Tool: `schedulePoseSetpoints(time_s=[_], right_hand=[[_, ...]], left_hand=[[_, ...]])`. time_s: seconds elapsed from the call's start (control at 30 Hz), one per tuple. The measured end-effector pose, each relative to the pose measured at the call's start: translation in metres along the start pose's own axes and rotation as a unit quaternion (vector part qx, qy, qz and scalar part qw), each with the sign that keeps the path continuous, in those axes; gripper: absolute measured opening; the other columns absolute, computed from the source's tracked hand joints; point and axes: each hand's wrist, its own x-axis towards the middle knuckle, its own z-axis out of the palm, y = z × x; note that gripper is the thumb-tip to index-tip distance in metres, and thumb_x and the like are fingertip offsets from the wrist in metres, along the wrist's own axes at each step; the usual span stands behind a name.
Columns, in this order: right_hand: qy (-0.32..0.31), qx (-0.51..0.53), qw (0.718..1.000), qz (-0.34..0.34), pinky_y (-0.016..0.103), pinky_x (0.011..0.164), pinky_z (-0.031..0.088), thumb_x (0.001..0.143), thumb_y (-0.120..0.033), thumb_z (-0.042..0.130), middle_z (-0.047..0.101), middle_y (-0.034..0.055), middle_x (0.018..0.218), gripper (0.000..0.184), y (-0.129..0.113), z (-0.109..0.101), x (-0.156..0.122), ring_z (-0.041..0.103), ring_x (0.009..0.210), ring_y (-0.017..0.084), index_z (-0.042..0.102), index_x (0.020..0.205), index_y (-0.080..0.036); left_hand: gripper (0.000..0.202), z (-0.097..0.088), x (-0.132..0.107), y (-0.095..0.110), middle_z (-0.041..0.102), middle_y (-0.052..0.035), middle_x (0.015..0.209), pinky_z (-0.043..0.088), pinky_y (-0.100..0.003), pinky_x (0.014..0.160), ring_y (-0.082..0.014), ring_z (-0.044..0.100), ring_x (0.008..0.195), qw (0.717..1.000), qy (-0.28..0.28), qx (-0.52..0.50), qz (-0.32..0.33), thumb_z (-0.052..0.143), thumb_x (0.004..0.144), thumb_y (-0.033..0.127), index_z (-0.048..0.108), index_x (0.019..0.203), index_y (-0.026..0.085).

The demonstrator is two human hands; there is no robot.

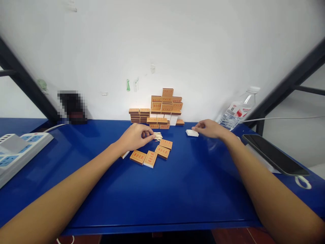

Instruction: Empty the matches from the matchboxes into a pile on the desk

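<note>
My left hand [138, 136] is closed in a pinch at the near end of a small bunch of matchsticks [158, 136]. Over on the right, my right hand [207, 128] has thumb and fingers together at the edge of a small white matchbox tray [192, 133], which rests on the blue table. Several orange matchboxes lie flat in a curve just below the matchsticks, among them one matchbox [137, 157] near my left wrist and another matchbox [166, 144] closest to the sticks. A further box is partly hidden under my left wrist.
Against the wall stands a stepped stack of matchboxes [167, 107]. A plastic bottle [240, 108] leans at the back right, with a phone [275, 152] nearer me. On the left are a white power strip [27, 149] and a blurred dark object [73, 106].
</note>
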Motion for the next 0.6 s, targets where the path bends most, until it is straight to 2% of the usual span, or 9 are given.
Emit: schedulePoseSetpoints(time_s=[0.07,0.13,0.2,0.27,0.4,0.6], right_hand=[[0.029,-0.024,0.995,-0.095,0.031,0.067,0.044,0.078,-0.044,0.080,0.072,0.0081,0.088,0.027,-0.018,0.004,-0.010,0.059,0.072,0.019,0.077,0.086,-0.018],[-0.048,0.010,0.980,-0.195,0.032,0.069,0.047,0.081,-0.051,0.077,0.073,0.0071,0.094,0.037,-0.042,0.014,-0.024,0.061,0.074,0.019,0.078,0.102,-0.021],[-0.110,0.021,0.964,-0.240,0.031,0.069,0.048,0.075,-0.051,0.082,0.072,0.0067,0.098,0.046,-0.063,0.026,-0.037,0.062,0.078,0.020,0.076,0.109,-0.021],[-0.132,0.016,0.954,-0.268,0.031,0.068,0.047,0.072,-0.044,0.085,0.072,0.0059,0.096,0.041,-0.076,0.038,-0.047,0.061,0.076,0.019,0.076,0.105,-0.021],[-0.121,0.033,0.950,-0.286,0.030,0.065,0.045,0.075,-0.032,0.079,0.070,0.0035,0.089,0.025,-0.079,0.049,-0.050,0.058,0.070,0.016,0.074,0.096,-0.021],[-0.072,0.120,0.949,-0.282,0.028,0.063,0.045,0.080,-0.031,0.074,0.066,0.0010,0.084,0.029,-0.082,0.055,-0.051,0.056,0.068,0.014,0.070,0.106,-0.020]], left_hand=[[0.019,0.003,-0.001,0.002,0.078,-0.0029,0.080,0.050,-0.029,0.063,-0.0152,0.066,0.066,1.000,-0.002,-0.003,-0.003,0.068,0.092,0.036,0.081,0.096,0.022],[0.018,0.005,-0.002,0.003,0.078,-0.0030,0.080,0.050,-0.029,0.062,-0.0154,0.066,0.065,1.000,-0.005,-0.005,-0.001,0.068,0.092,0.036,0.081,0.095,0.023],[0.019,0.006,-0.002,0.004,0.078,-0.0034,0.080,0.050,-0.030,0.062,-0.0158,0.066,0.065,1.000,-0.011,-0.010,0.002,0.068,0.092,0.037,0.081,0.095,0.023],[0.020,0.007,-0.003,0.005,0.078,-0.0041,0.081,0.052,-0.030,0.064,-0.0163,0.067,0.066,1.000,-0.016,-0.012,0.005,0.068,0.093,0.038,0.081,0.095,0.023],[0.024,0.010,-0.004,0.008,0.079,-0.0050,0.087,0.053,-0.031,0.067,-0.0175,0.068,0.072,1.000,-0.017,-0.004,0.015,0.067,0.094,0.041,0.080,0.103,0.023],[0.046,0.013,-0.005,0.009,0.076,-0.0053,0.098,0.052,-0.032,0.071,-0.0194,0.068,0.080,0.999,-0.010,0.003,0.037,0.076,0.090,0.049,0.072,0.128,0.023]])
